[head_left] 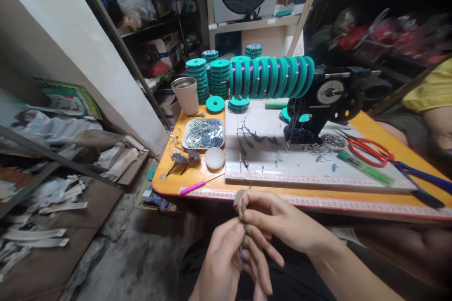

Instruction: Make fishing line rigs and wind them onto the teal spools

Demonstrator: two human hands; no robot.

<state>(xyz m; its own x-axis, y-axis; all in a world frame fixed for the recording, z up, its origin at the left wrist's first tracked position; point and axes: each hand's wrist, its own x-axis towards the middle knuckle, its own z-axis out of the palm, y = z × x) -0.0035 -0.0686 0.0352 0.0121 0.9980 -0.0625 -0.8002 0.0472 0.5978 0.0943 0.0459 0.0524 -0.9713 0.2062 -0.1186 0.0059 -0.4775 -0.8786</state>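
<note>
In front of the table edge, my left hand (228, 256) and my right hand (278, 218) meet over a thin, twisted-looking blue cord (243, 203). My right thumb and index finger pinch its upper part, and a pale wrap covers that index fingertip. Lower down, my left thumb and fingers close on the same cord, partly hiding it. Its lower end (240, 255) hangs against my left fingers. Just beyond, on the white board (261, 171), lie dark pear-shaped weights (249, 143) with thin lines and small metal pieces.
Teal foam spools (271, 77) sit on a black winding machine (307, 117), with more stacked behind. A tray of small tubes (204, 134), a cup (186, 96), a pink-handled needle tool (192, 187), red-handled scissors (370, 152) and blue-handled pliers (423, 176) surround the board. Another person's yellow sleeve (431, 87) shows at right.
</note>
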